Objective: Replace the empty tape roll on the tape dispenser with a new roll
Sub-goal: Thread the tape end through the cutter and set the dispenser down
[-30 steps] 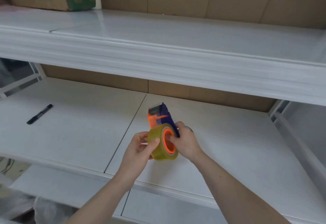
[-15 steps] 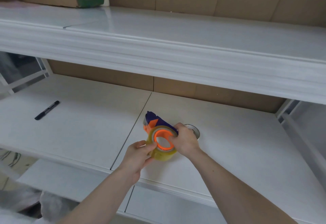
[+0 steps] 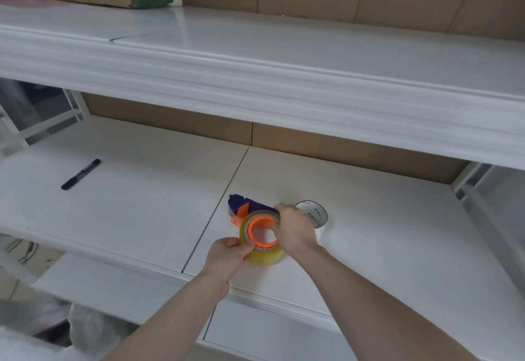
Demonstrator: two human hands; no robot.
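On the white shelf (image 3: 369, 218), dispenser (image 3: 241, 210) now lies lower (flatter); both hands grasp its tape roll (image 3: 264, 255).

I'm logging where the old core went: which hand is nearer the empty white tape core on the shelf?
Right. The right hand sits directly beside the empty white core, partly covering it; the left hand is across the yellow tape roll, farther off.

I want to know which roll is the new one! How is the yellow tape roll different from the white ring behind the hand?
The yellow tape roll is thick with tape; the white ring is a thin bare core. The yellow roll sits around the orange hub of the dispenser; the white ring stands loose on the shelf. Both hands touch the yellow roll; neither holds the white ring. Both are round with open middles.
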